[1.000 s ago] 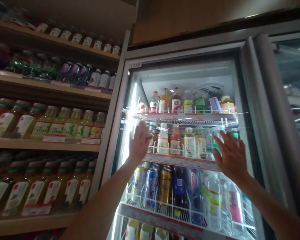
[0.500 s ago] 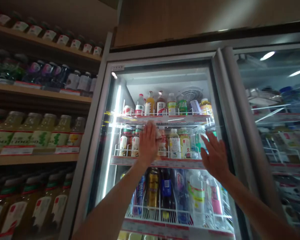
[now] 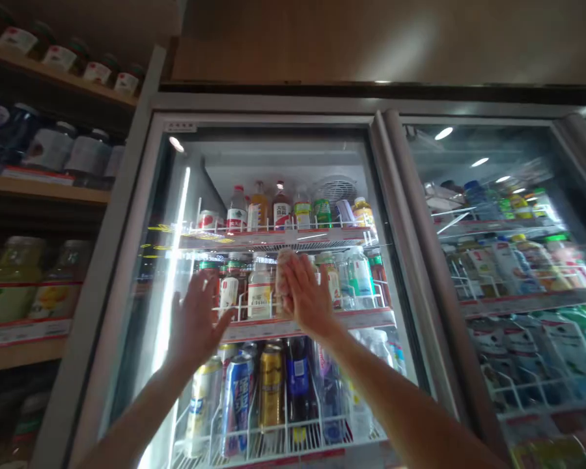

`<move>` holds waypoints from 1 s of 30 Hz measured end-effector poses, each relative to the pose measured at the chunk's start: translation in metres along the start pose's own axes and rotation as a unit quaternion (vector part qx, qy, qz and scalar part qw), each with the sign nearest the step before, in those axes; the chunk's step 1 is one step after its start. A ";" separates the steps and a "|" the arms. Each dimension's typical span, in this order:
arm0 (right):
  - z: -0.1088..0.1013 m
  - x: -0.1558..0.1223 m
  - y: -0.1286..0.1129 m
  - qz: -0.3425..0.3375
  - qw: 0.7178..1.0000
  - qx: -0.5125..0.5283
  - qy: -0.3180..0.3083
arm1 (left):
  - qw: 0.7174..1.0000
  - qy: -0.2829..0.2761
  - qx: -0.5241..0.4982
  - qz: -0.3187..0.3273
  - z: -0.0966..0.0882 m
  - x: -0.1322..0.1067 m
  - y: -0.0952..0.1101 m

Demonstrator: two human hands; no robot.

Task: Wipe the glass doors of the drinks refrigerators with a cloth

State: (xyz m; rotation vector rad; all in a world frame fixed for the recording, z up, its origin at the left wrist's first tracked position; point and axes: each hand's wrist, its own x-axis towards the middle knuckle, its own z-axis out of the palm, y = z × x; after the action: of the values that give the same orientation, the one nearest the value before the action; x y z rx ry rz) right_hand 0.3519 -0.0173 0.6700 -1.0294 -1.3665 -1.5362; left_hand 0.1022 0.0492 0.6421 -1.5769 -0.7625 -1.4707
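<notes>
A lit drinks cooler stands in front of me, and its left glass door (image 3: 141, 273) is closed. My left hand (image 3: 198, 322) lies flat on the glass near the door's left side, fingers spread and holding nothing. My right hand (image 3: 305, 293) presses flat on the same glass near its middle, fingers stretched upward and empty. Behind the glass, level with my hands, the second shelf (image 3: 361, 318) holds several bottles. Several cans (image 3: 272, 384) stand on the wire rack below, and the top shelf (image 3: 283, 236) carries more bottles.
A grey door post (image 3: 410, 260) separates this door from a second glass door (image 3: 508, 273) on the right, with bottles behind it. Wooden shelves (image 3: 43, 189) with rows of bottles run along the left wall.
Both hands have slid left across the glass. The view has swung right, so the second cooler door now shows and the wooden shelves are mostly out of frame.
</notes>
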 end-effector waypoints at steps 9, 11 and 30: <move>-0.022 -0.024 0.046 0.122 0.989 -0.071 0.032 | 0.994 0.001 0.017 -0.110 -0.003 -0.006 -0.017; -0.015 -0.029 0.013 0.021 0.999 -0.045 -0.004 | 0.993 -0.002 0.008 -0.114 -0.005 -0.006 -0.016; -0.037 -0.114 0.031 0.215 0.971 -0.076 0.078 | 1.000 0.003 -0.005 -0.022 -0.005 -0.054 -0.009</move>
State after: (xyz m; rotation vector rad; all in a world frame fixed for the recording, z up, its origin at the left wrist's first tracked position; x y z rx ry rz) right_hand 0.4170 -0.0502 0.5701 -1.1809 -0.8573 -1.3724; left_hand 0.0849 0.0550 0.5901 -1.5710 -0.7928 -1.5125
